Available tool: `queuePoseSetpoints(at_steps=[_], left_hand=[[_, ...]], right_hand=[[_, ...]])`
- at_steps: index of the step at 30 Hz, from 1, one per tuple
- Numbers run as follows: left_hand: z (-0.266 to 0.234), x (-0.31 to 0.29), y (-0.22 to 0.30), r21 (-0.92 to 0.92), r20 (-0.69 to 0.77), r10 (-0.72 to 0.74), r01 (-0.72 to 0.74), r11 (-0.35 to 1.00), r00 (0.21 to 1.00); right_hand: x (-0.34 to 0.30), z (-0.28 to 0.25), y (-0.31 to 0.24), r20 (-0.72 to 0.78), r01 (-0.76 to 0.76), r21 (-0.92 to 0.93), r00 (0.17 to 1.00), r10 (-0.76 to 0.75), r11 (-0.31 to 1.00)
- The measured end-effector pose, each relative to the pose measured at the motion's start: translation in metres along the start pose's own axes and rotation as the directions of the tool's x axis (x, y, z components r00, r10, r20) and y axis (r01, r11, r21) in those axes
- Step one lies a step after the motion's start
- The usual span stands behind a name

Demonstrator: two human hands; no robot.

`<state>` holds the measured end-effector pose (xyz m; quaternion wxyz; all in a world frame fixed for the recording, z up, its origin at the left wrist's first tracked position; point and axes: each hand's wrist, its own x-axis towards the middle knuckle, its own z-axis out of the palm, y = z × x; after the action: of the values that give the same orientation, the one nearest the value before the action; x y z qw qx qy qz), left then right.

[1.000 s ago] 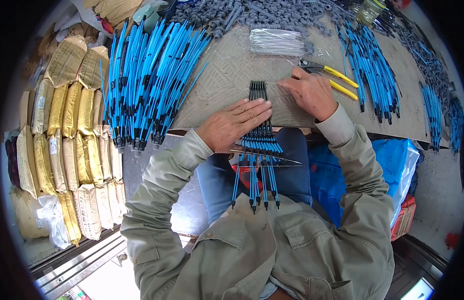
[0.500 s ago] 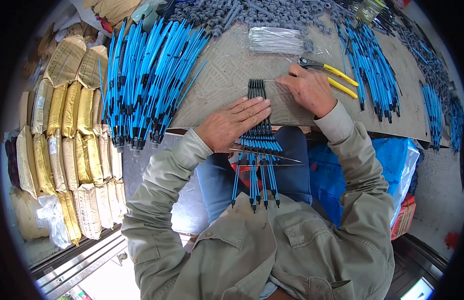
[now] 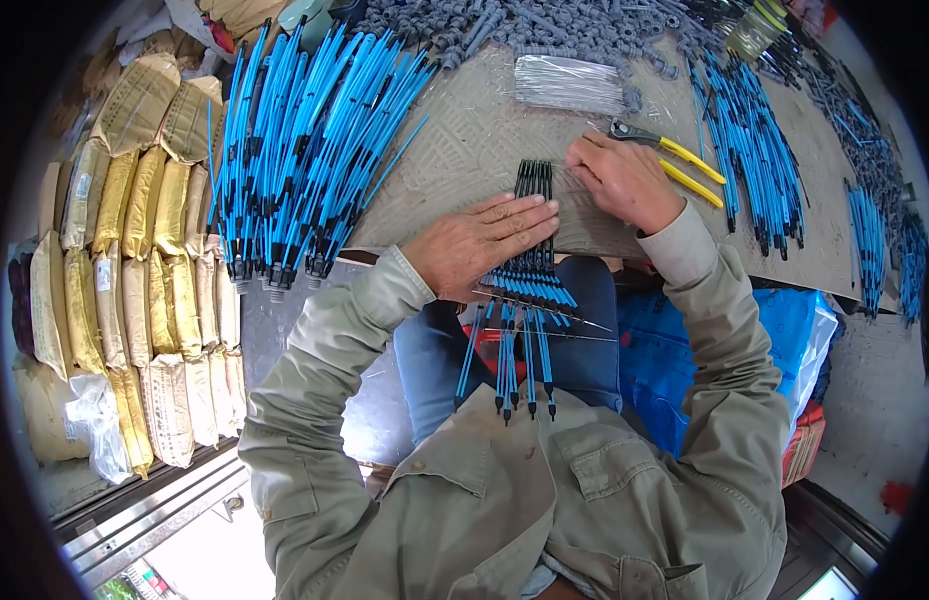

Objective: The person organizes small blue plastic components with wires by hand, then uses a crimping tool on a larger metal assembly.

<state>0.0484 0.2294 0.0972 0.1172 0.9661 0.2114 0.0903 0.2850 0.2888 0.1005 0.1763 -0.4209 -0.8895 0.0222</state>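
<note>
My left hand lies flat, fingers stretched out, across a row of thin blue-and-black rods at the table's front edge. Their black ends line up beyond my fingers, while their blue lengths fan out over my lap. Thin metal skewer-like rods cross the row below that hand. Just right of the black ends, my right hand is closed in a pinch on a thin metal wire that reaches toward them; its fingertips are partly hidden. Cutting pliers with yellow handles lie beside the right hand.
A stack of straight metal wires lies beyond my hands. Grey plastic fittings are heaped at the back. Blue rod bundles stand at left and lie at right. Packed bags are stacked on the far left.
The view has shifted slightly, so the table things appear a little farther right. My right hand sits closer to the black ends, and less wire shows between. The left hand still presses the row.
</note>
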Motion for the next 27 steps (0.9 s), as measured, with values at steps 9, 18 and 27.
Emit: queuePoseSetpoints(at_steps=[9,18,27], left_hand=[[-0.001,-0.001,0.0,-0.066,0.0,-0.025,0.025,0.997,1.0],[0.0,-0.001,0.003,-0.076,0.006,-0.033,0.033,0.997,0.999],[0.007,0.004,-0.004,-0.085,-0.116,0.03,-0.04,0.996,0.993]], right_hand=[[0.013,0.002,0.004,0.006,0.087,0.18,0.996,-0.09,0.98],[0.006,-0.004,-0.004,-0.065,0.099,0.103,0.994,-0.093,0.99],[0.006,0.008,-0.003,-0.037,0.223,-0.348,0.967,-0.251,0.911]])
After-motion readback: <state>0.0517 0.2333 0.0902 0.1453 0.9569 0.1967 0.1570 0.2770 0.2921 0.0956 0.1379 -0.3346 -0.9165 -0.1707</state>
